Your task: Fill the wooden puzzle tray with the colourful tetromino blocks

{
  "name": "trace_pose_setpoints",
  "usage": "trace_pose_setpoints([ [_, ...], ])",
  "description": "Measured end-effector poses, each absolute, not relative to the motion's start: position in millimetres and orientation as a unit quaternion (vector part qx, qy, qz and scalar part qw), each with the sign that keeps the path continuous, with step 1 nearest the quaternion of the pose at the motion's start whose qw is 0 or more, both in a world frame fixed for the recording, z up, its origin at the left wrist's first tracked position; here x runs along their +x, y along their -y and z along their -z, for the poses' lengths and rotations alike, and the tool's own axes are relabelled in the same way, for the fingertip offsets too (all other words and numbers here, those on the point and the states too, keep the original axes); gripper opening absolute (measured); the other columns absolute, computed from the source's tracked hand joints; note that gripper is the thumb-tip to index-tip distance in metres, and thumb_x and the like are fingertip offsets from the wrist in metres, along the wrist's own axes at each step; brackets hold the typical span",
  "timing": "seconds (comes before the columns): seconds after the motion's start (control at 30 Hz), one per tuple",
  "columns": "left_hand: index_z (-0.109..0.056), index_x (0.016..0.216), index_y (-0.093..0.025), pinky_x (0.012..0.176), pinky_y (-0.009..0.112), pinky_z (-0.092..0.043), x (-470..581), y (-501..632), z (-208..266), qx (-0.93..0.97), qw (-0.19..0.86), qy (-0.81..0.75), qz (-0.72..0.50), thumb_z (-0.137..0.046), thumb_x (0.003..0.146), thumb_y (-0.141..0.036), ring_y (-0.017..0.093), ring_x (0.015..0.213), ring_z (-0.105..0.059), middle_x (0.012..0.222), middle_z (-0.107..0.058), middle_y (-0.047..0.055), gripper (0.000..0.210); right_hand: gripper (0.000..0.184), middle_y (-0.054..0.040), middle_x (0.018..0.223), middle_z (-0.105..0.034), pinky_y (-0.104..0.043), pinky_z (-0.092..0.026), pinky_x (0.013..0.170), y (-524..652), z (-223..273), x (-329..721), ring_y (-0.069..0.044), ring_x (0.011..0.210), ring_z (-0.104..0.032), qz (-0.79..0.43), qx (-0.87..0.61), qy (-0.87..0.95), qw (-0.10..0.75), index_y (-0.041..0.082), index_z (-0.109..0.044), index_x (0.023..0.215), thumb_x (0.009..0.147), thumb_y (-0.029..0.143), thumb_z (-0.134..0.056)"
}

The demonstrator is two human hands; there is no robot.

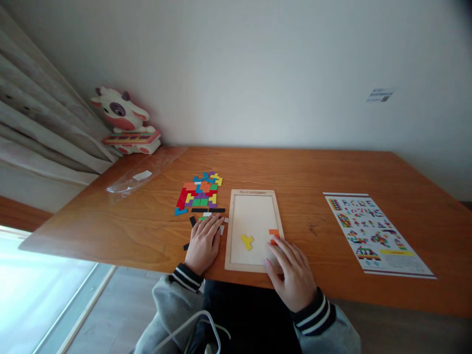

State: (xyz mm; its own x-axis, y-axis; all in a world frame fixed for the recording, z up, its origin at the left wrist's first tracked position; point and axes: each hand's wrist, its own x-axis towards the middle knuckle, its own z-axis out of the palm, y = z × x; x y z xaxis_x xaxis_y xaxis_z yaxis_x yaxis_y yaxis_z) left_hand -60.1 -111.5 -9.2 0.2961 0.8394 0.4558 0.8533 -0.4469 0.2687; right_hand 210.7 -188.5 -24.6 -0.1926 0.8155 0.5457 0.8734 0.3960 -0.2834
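Observation:
A pale wooden puzzle tray [234, 231] lies near the table's front edge. Inside it sit a yellow piece [247, 241] and an orange piece [273, 234] at the right rim. My right hand [291, 270] rests over the tray's lower right corner, fingertips touching the orange piece. My left hand [203, 243] lies flat on the table left of the tray, fingers on a few black, white and grey pieces [206, 212]. Behind it is a heap of coloured puzzle pieces [199, 192].
A printed pattern sheet [374, 231] lies to the right on the wooden table [317, 172]. A clear plastic bag [138, 178] and a cow plush toy [125, 120] sit at the back left by the curtain [40, 128]. The wall is directly behind the table.

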Motion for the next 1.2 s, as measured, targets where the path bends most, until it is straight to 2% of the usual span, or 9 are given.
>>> trace_pose_setpoints([
  [0.2, -0.052, 0.138, -0.025, 0.112, 0.053, -0.034, -61, 115, 6, -0.823, -0.001, 0.505, 0.259, -0.047, 0.094, -0.014, 0.027, 0.127, -0.056, 0.135, -0.064, 0.006, 0.046, 0.041, -0.0117, 0.134, -0.064, -0.048, -0.045, 0.101, 188, 22, 212, -0.030, 0.118, -0.061, 0.046, -0.545, 0.773, 0.323, 0.021, -0.057, 0.131, 0.092, 0.033, -0.059],
  [0.43, -0.045, 0.144, -0.024, 0.107, 0.051, -0.033, -62, 118, 4, -0.821, -0.019, 0.520, 0.234, -0.044, 0.079, -0.002, 0.029, 0.133, -0.048, 0.145, -0.055, 0.008, 0.069, 0.038, -0.0116, 0.130, -0.066, -0.047, -0.045, 0.099, 188, 20, 211, -0.029, 0.115, -0.062, 0.046, -0.546, 0.767, 0.333, 0.021, -0.058, 0.128, 0.092, 0.032, -0.059],
  [0.57, -0.044, 0.143, -0.023, 0.107, 0.051, -0.029, -61, 117, 5, -0.821, -0.013, 0.521, 0.232, -0.045, 0.085, -0.006, 0.028, 0.130, -0.051, 0.137, -0.062, 0.009, 0.061, 0.036, -0.0123, 0.129, -0.066, -0.046, -0.046, 0.098, 188, 19, 210, -0.029, 0.115, -0.062, 0.045, -0.546, 0.766, 0.335, 0.020, -0.059, 0.126, 0.092, 0.032, -0.059],
  [0.7, -0.051, 0.136, -0.022, 0.105, 0.050, -0.031, -58, 118, 2, -0.813, -0.003, 0.536, 0.226, -0.046, 0.091, -0.014, 0.028, 0.126, -0.054, 0.133, -0.063, 0.011, 0.046, 0.035, -0.0122, 0.129, -0.066, -0.046, -0.046, 0.098, 188, 18, 210, -0.029, 0.115, -0.062, 0.045, -0.546, 0.766, 0.335, 0.020, -0.060, 0.125, 0.092, 0.030, -0.058],
  [0.87, -0.051, 0.139, -0.025, 0.110, 0.052, -0.026, -54, 120, -5, -0.813, 0.001, 0.553, 0.180, -0.047, 0.097, -0.026, 0.031, 0.138, -0.043, 0.148, -0.052, 0.010, 0.042, 0.033, -0.0129, 0.129, -0.066, -0.045, -0.046, 0.097, 188, 19, 210, -0.028, 0.114, -0.062, 0.054, -0.544, 0.769, 0.330, 0.018, -0.060, 0.124, 0.093, 0.030, -0.058],
  [1.03, -0.049, 0.142, -0.025, 0.113, 0.054, -0.020, -54, 119, -6, -0.818, -0.009, 0.550, 0.168, -0.042, 0.098, -0.022, 0.029, 0.138, -0.044, 0.149, -0.052, 0.007, 0.044, 0.032, -0.0133, 0.128, -0.066, -0.045, -0.045, 0.096, 187, 18, 210, -0.028, 0.114, -0.061, 0.058, -0.542, 0.771, 0.330, 0.018, -0.060, 0.123, 0.093, 0.029, -0.058],
  [1.2, -0.048, 0.142, -0.019, 0.113, 0.054, -0.019, -60, 119, -2, -0.831, -0.021, 0.531, 0.166, -0.041, 0.090, -0.012, 0.029, 0.138, -0.043, 0.151, -0.048, 0.010, 0.053, 0.031, -0.0135, 0.127, -0.066, -0.045, -0.046, 0.096, 187, 17, 210, -0.028, 0.113, -0.062, 0.064, -0.541, 0.771, 0.331, 0.017, -0.060, 0.122, 0.093, 0.029, -0.058],
])
